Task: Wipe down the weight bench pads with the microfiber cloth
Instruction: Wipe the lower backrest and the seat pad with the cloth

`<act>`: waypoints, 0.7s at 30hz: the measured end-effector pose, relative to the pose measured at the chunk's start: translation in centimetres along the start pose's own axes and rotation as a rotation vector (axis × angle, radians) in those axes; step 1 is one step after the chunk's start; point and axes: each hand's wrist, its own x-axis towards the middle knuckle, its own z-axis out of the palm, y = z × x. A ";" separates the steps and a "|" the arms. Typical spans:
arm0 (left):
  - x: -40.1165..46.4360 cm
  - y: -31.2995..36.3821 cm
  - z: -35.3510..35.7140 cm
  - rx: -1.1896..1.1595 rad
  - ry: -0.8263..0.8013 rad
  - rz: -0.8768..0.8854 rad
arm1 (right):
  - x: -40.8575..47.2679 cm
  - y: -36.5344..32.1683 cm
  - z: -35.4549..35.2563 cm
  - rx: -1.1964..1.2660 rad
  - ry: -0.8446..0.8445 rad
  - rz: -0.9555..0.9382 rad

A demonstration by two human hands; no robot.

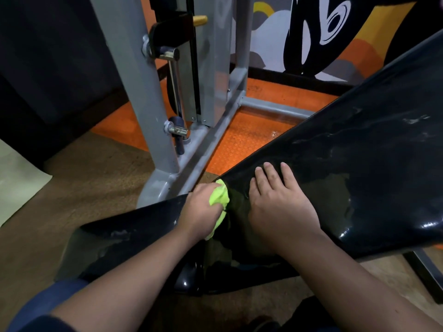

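Note:
Two black glossy bench pads fill the lower frame: a seat pad (134, 238) at the lower left and an inclined back pad (359, 149) rising to the upper right. My left hand (202, 209) grips a bunched lime-green microfiber cloth (219, 198) and holds it in the gap where the two pads meet. My right hand (278, 200) rests flat on the lower end of the back pad, fingers straight and spread. Pale smears and worn patches show on both pads.
A grey steel machine frame (153, 111) with chrome pins stands just behind the bench, its base rail running along orange textured floor mat (242, 137). Brown flooring lies at the left. A painted wall stands at the back right. A black bench leg (426, 271) is at the lower right.

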 end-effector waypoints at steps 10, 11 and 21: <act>-1.6 1.4 0.2 0.002 -0.017 -0.009 | 0.3 -0.1 -0.2 -0.020 -0.064 0.018; -1.6 2.2 0.3 -0.016 0.004 -0.019 | 0.4 -0.2 -0.3 -0.026 -0.070 0.019; -5.0 3.3 0.7 0.018 0.028 0.010 | 0.4 -0.2 0.0 -0.019 -0.044 0.037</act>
